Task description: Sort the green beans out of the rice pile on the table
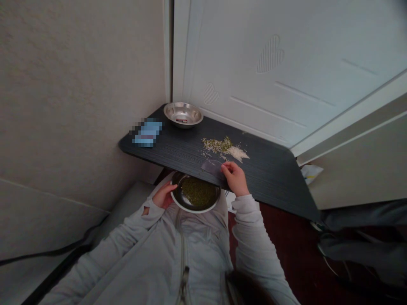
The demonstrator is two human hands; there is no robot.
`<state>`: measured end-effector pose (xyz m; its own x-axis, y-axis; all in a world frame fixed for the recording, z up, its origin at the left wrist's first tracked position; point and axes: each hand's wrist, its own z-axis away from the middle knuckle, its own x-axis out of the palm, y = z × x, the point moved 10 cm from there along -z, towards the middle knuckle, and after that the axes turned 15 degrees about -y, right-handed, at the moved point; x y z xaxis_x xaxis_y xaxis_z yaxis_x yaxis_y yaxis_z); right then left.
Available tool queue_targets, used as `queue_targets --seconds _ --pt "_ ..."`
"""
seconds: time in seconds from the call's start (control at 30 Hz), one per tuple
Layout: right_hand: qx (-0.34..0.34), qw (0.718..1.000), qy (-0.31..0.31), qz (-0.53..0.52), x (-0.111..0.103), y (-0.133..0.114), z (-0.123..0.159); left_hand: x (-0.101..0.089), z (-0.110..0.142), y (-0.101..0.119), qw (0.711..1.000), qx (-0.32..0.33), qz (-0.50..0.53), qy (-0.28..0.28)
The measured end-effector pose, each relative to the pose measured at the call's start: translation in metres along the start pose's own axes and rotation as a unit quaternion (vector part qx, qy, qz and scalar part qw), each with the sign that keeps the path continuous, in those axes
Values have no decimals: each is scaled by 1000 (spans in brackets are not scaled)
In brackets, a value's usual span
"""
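Observation:
My left hand [163, 195] grips the rim of a round bowl [196, 209], which rests at my lap just under the table's near edge. Green beans [197, 192], small like mung beans, cover its bottom. Over the tabletop, my right hand [234, 176] pinches a thin, clear plastic sheet [213, 167] by its right end. The sheet lies low at the near edge of the table. Just beyond it spreads a pile of mixed green beans and white grains [218, 145], with a patch of white rice-like grains [238, 153] on its right.
A shiny steel basin [183, 114] stands at the back left of the dark folding table [270, 178]. Left of it lies a blurred blue item [148, 133]. A wall borders the left, a white door [241, 63] the back. Another person's legs [365, 237] are at lower right.

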<state>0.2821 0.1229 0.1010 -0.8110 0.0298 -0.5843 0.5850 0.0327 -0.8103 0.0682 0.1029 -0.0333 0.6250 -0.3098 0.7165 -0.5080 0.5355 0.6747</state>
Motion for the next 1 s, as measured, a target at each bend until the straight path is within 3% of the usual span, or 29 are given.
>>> queue_targets --seconds 0.63,0.87,1.0 --pt "-42 994 -95 17 20 -8 4 2 1 -2 1000 -12 2 8" --pt "-24 997 -53 -53 17 -4 -1 0 1 0 1000 -2 -3 20" --pt "-24 998 -43 -38 29 -14 -12 4 0 0 1000 -6 -3 7"
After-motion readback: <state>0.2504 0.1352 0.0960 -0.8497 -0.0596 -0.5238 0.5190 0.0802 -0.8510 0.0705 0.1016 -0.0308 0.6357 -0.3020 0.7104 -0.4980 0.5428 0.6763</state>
